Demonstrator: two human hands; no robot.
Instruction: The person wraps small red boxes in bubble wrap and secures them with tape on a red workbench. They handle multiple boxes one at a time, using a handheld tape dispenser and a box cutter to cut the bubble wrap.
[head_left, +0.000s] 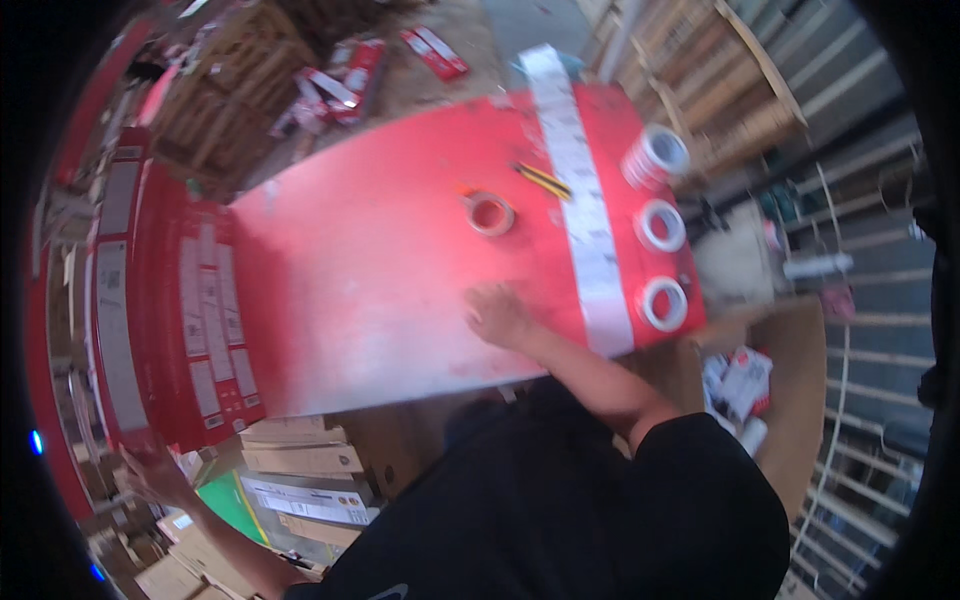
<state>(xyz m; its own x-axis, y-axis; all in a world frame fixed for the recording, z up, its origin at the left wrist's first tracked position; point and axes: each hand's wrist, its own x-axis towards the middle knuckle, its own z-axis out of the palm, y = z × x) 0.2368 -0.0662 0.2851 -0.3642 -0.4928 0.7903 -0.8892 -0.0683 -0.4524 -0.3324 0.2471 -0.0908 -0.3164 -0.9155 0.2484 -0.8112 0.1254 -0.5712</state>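
Note:
At the left end of the red-topped table (350, 290) a large red carton (165, 300) with white label panels stands tilted on edge. My left hand (155, 475) grips its near lower corner; the carton hides part of the fingers. Over the middle of the table hovers or rests my right hand (500, 315), slightly blurred, its fingers loosely apart and holding nothing. Beyond it lie a tape roll (490, 213) with an orange part and a yellow-and-black utility knife (543, 181). A white strip (585, 220) runs across the tabletop to their right.
Tape rolls (662, 226) line the table's right edge, some stacked. Below them stands an open cardboard box (790, 400) with crumpled wrappers. Flat brown cartons (300, 460) lie under the near left edge. Wooden pallets (720, 80) and red packages (435, 52) are farther off.

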